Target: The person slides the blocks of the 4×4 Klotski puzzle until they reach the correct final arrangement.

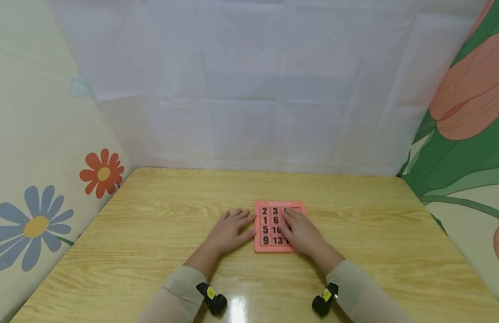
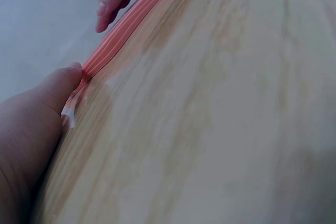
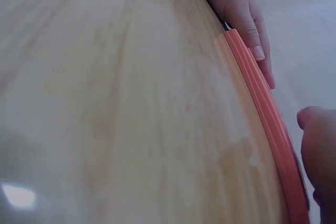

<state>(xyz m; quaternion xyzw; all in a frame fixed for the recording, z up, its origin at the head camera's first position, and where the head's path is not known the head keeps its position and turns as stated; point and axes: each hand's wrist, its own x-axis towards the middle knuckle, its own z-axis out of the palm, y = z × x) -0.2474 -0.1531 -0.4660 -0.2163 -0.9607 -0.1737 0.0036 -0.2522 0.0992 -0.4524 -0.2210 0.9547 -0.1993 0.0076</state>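
A pink sliding number puzzle lies flat on the wooden table, its pink side edge also showing in the left wrist view. Black numerals such as 2, 3, 1, 6, 5, 10, 9 and 13 can be read on its left columns. My left hand rests beside it with fingers spread, thumb and fingertips at the left edge. Over the right columns lies my right hand, fingers extended across the tiles and hiding most of the numbers there. A vacant slot shows at the top right corner of the puzzle.
The wooden table reaches back to a white cloth. Flower-printed cloths hang on both sides. Each sleeve carries a small black wrist camera, one at the left and one at the right.
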